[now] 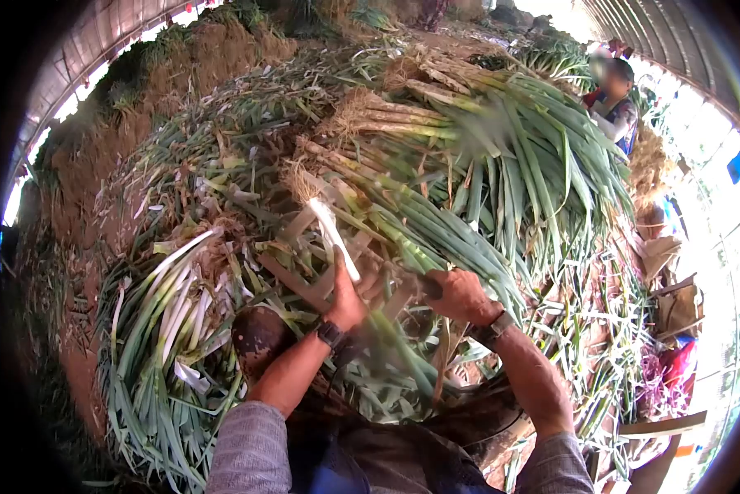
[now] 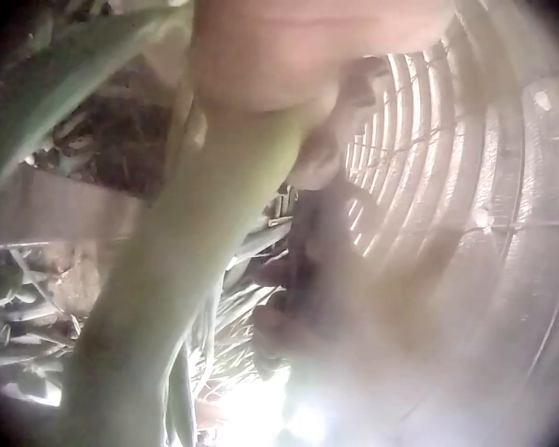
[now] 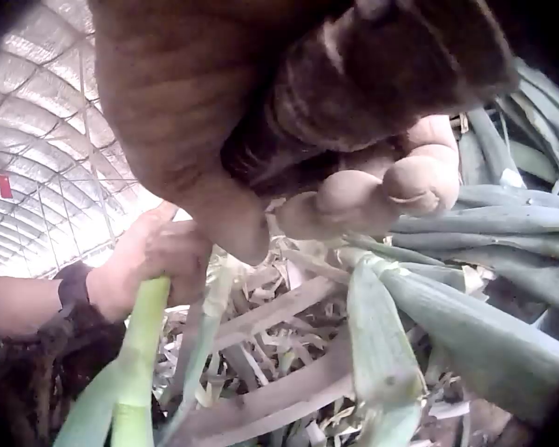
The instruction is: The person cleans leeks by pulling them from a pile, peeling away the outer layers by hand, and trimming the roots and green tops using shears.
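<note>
My left hand (image 1: 345, 305) grips a leek (image 1: 327, 229) by its stalk, the white root end pointing up and away from me. Its thick pale-green stalk (image 2: 186, 251) runs down from the fingers in the left wrist view, and the green leaves hang toward my lap. To the right, my right hand (image 1: 462, 295) has its fingers curled round a dark, ridged handle (image 3: 382, 74). The working end of this tool is blurred in the head view, so I cannot tell its kind. Wooden slats (image 1: 300, 284) lie beneath and between the hands.
Soil-covered leeks (image 1: 419, 115) with brown roots are heaped ahead, their leaves (image 1: 543, 181) fanning right. White-stemmed leeks (image 1: 176, 313) lie at my left beside my knee (image 1: 261, 336). Leaf scraps (image 1: 567, 329) litter the ground. Another person (image 1: 618, 103) is at the far right.
</note>
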`<state>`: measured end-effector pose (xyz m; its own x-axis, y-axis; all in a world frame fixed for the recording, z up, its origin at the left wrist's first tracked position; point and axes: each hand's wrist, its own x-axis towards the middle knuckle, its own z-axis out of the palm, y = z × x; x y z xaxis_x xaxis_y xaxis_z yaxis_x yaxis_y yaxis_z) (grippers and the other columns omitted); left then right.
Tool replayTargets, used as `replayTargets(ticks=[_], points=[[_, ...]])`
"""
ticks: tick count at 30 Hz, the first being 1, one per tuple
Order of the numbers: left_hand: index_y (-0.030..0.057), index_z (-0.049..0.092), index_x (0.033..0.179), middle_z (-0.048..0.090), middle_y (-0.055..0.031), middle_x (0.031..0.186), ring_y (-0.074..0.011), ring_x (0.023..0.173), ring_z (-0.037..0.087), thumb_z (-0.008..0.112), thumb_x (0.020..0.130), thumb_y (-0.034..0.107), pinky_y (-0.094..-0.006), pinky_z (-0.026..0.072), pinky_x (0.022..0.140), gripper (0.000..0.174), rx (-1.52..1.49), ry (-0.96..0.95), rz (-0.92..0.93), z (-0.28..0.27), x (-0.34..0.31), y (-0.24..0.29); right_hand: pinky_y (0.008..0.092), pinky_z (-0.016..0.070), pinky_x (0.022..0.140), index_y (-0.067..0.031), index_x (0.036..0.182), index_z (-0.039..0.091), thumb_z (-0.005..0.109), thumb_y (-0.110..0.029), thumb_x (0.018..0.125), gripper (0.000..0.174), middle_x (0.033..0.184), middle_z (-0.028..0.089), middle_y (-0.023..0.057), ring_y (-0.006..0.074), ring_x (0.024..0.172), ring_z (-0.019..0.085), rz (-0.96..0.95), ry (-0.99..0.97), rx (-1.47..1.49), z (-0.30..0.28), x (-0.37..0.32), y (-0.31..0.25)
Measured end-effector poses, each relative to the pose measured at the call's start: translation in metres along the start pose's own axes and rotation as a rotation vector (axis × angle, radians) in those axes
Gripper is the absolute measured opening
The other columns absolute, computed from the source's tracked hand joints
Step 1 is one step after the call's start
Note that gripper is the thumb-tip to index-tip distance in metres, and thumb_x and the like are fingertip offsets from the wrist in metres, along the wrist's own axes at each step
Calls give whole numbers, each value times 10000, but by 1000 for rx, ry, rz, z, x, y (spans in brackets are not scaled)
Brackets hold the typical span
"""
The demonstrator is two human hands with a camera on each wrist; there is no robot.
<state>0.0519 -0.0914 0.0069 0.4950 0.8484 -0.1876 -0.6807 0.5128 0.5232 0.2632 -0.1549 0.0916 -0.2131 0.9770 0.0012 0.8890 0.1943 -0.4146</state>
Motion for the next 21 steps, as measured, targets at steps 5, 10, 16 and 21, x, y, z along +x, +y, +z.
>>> replayTargets(ticks=[5, 10, 16, 21], points=[[127, 592, 814, 234, 82, 449, -88, 376, 250, 338, 830, 851, -257, 229, 331, 767, -40, 26, -10, 2, -1, 13, 459, 525, 685, -110, 1022, 695, 682, -236, 762, 290, 801, 681, 174, 365, 751, 658, 20, 44, 54, 12, -6, 19], [167, 567, 802, 257, 89, 476, -82, 412, 320, 376, 827, 841, -243, 269, 349, 701, 72, -4, 215, -17, 4, 49, 456, 526, 687, -113, 975, 701, 699, -266, 724, 294, 790, 674, 172, 375, 764, 656, 28, -100, -160, 13, -22, 42], [148, 540, 924, 499, 32, 611, -94, 442, 442, 407, 1028, 468, -268, 398, 376, 362, 236, 467, 988, 11, -48, 236, 452, 501, 654, -85, 950, 695, 697, -326, 712, 339, 763, 664, 163, 354, 751, 659, 296, 56, -12, 16, -37, 93], [131, 617, 956, 513, 46, 659, -64, 469, 444, 513, 988, 454, -236, 342, 399, 342, 603, 647, 1208, 80, -131, 369, 469, 507, 710, -91, 963, 692, 683, -316, 724, 328, 850, 684, 174, 392, 809, 650, 235, -83, -26, 10, -31, 81]])
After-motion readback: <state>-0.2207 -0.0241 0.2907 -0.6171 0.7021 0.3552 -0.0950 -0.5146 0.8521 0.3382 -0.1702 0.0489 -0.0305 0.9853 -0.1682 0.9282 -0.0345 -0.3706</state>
